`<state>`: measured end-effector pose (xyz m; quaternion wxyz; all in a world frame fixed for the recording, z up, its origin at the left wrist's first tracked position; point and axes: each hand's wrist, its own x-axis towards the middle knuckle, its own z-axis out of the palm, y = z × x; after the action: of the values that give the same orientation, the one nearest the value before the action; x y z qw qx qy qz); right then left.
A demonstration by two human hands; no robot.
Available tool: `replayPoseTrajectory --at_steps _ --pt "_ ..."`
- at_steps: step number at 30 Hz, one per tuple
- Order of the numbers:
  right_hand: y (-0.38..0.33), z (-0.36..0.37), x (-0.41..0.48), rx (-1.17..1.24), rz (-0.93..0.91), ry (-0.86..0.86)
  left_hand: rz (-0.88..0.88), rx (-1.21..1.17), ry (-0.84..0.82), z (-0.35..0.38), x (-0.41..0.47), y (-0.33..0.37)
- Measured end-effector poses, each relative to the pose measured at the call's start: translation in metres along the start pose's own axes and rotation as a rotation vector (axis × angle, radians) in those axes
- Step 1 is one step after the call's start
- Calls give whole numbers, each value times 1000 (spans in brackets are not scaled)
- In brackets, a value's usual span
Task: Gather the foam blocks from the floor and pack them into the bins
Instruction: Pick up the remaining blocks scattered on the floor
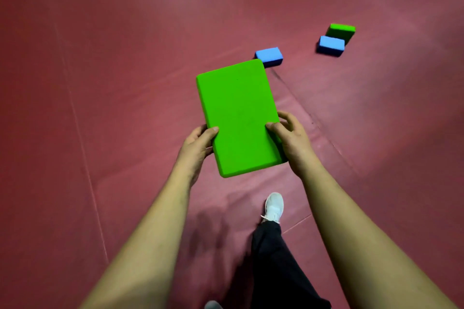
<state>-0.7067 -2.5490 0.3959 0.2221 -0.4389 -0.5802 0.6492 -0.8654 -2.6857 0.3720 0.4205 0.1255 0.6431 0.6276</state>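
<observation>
Closest in, at 6 o'clock, there's a white sneaker (274,207) and a dark trouser leg (273,258) on the red floor (100,83). Just above that, the left hand (197,148) and right hand (291,140) both grip the big green block (238,115), held up off the floor: thumbs on top, fingers curled round its long edges near the close end. At 1 o'clock from it, the nearer blue block (269,56) lies on the floor. Further out at 2 o'clock, the farther blue block (331,44) sits right against the far green block (342,31).
</observation>
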Motion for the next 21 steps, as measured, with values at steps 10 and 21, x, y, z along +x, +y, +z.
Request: replayPoseTrajectory --at_steps 10,21 --pt "-84 -95 222 -192 -59 -76 -32 78 4 125 190 102" --pt "-159 -54 480 -145 -6 -139 -40 72 31 134 446 196"
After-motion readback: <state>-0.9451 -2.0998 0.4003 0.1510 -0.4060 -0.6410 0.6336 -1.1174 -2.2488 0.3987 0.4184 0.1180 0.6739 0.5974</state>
